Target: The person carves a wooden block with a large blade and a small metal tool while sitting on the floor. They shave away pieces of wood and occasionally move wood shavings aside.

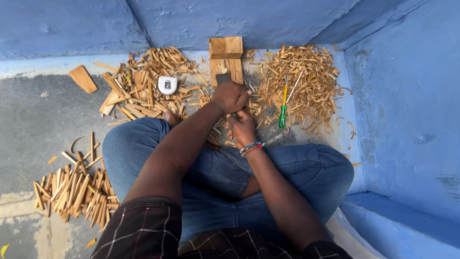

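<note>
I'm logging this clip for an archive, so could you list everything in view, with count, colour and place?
wood block: one, tan, upright at the far wall, centre
blade: one, dark grey, against the block, under the left hand
shavings: two heaps, tan, left and right of the block
tape measure: one, white, on the left heap
screwdrivers: two, one with a green and yellow handle, on the right heap
sticks: one pile, tan, floor at near left
wood slab: one, tan, floor at far left
bracelets: several, mixed colours, right wrist
left hand: closed, over the blade
right hand: closed, just below the left; what it holds is hidden
</note>
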